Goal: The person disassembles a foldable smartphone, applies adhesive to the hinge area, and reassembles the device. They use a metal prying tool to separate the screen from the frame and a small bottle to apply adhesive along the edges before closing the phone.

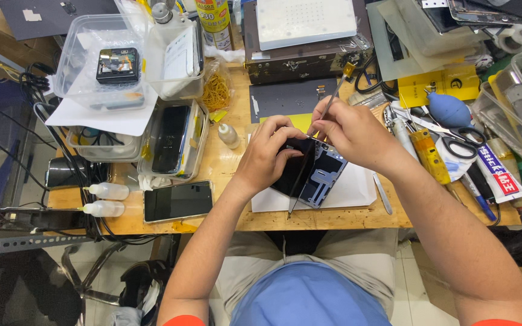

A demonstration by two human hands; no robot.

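Head view: your left hand (267,158) is curled around the opened phone (309,172), fingers clamped on its dark screen side, holding it tilted over the white sheet (351,190) at the front-centre of the tabletop (237,169). Your right hand (351,134) is pinched shut on a thin metal tool (333,96), tip down at the phone's top edge, handle slanting up and away from you. Phone's inner frame faces up, just under your right hand. A second phone (177,200) lies flat, screen up, near your left forearm. Two small squeeze bottles (105,199) lie at the left edge. Scissors (460,140) and a blue air blower (449,110) sit to the right, well apart from the phone.
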